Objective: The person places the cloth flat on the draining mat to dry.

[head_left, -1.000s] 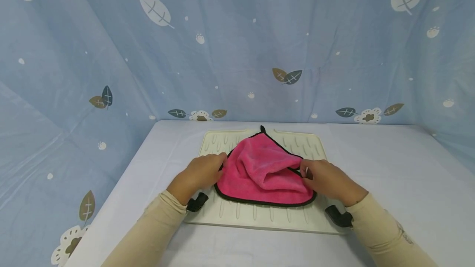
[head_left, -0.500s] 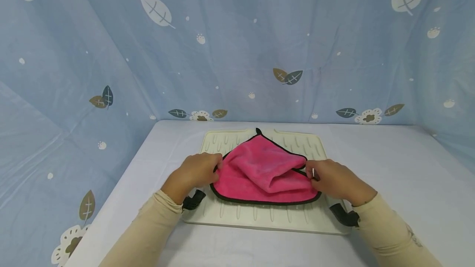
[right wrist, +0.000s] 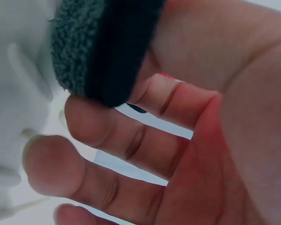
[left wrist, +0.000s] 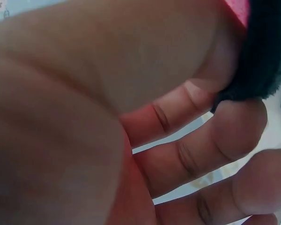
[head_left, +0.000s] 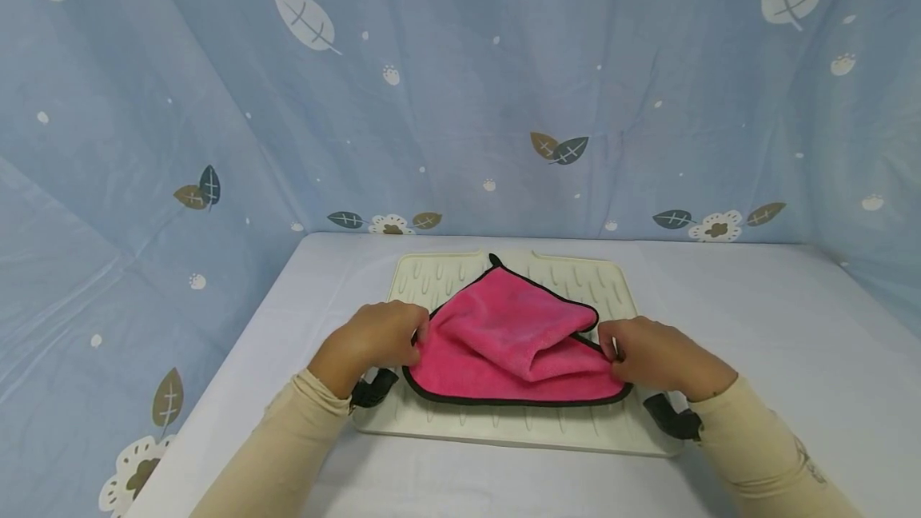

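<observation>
Hands pinching opposite corners of a pink cloth (head_left: 504, 338) on a ribbed mat (head_left: 460, 414).
Left hand (head_left: 374, 340) nipping the cloth's dark-trimmed left corner between thumb and forefinger; right hand (head_left: 651, 356) nipping the right corner likewise. Cloth lying rumpled on the cream mat, on the white tabletop (head_left: 763, 318).

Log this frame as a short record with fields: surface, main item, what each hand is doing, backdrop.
surface: cream ribbed mat on a white table
main item: pink cloth with black trim, folded over and rumpled, lying on the mat
left hand: pinches the cloth's left edge between thumb and fingers
right hand: pinches the cloth's right edge at the black trim
backdrop: blue curtain with leaf print
</observation>
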The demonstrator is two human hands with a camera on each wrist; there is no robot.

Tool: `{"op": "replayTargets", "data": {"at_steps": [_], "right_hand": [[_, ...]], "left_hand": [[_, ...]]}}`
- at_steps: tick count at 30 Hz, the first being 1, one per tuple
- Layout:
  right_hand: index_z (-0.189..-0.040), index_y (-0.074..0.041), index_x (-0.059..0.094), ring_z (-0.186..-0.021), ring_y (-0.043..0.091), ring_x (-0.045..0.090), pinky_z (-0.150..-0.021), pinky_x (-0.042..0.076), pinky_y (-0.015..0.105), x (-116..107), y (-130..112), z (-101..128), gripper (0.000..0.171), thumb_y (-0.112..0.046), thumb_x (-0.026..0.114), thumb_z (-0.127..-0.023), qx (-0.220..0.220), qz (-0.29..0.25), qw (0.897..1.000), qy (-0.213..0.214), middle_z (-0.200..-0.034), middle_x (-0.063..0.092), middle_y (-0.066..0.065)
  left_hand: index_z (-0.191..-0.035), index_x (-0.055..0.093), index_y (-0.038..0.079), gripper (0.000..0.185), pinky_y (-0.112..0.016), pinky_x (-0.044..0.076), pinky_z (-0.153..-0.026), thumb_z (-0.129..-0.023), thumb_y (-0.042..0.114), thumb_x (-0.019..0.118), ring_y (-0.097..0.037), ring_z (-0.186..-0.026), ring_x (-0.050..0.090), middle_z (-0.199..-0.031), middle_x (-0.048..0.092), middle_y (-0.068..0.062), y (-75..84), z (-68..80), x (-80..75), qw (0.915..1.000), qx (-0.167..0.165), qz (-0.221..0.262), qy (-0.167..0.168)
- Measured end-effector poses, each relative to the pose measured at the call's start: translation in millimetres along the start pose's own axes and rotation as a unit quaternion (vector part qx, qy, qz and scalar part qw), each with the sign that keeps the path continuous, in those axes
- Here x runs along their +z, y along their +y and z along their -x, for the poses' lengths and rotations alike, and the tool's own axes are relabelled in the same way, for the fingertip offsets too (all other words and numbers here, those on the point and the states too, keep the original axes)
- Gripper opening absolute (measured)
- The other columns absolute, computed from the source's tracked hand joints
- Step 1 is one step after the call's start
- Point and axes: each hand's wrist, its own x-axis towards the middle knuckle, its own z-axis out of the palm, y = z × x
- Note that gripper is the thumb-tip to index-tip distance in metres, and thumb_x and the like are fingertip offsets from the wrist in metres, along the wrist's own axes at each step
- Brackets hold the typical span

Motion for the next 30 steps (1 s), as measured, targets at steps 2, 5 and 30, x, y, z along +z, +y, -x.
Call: {"op": "replayTargets", "data": {"at_steps": [2, 5, 30], "right_hand": [[-0.077, -0.017, 0.051, -0.058, 0.013, 0.045, -0.052, 0.034, 0.03, 1, 0, 0, 0.023, 0.002, 0.066, -0.076, -0.001, -0.003, 1.0, -0.002, -0.061, 0.046, -0.003], [-0.076, -0.017, 0.051, -0.058, 0.013, 0.044, -0.052, 0.033, 0.03, 3, 0, 0, 0.024, 0.002, 0.065, -0.076, -0.005, -0.004, 1.0, -0.002, -0.061, 0.045, -0.003], [-0.114, -0.001, 0.065, -0.08, 0.02, 0.061, -0.064, 0.049, 0.035, -3, 16, -18, 0.028, -0.014, 0.064, -0.088, 0.0, -0.011, 0.992, 0.126, -0.101, 0.066, 0.015]], "left_hand": [[-0.081, 0.062, 0.016, 0.017, -0.034, 0.041, -0.061, -0.076, 0.003, 0.072, -0.016, -0.071, 0.054, -0.072, 0.058, 0.004, 1.1, 0.3, -0.2, 1.0, 0.0, 0.0, -0.001], [-0.081, 0.062, 0.015, 0.017, -0.034, 0.041, -0.061, -0.075, 0.003, 0.072, -0.016, -0.07, 0.054, -0.072, 0.058, 0.004, 2.1, 0.2, 0.7, 1.0, 0.0, -0.003, 0.0], [-0.119, 0.065, 0.014, 0.028, -0.039, 0.051, -0.073, -0.098, 0.032, 0.063, -0.017, -0.083, 0.062, -0.098, 0.066, -0.002, 15.9, -50.1, 5.4, 0.9937, 0.012, -0.032, 0.107]]}}
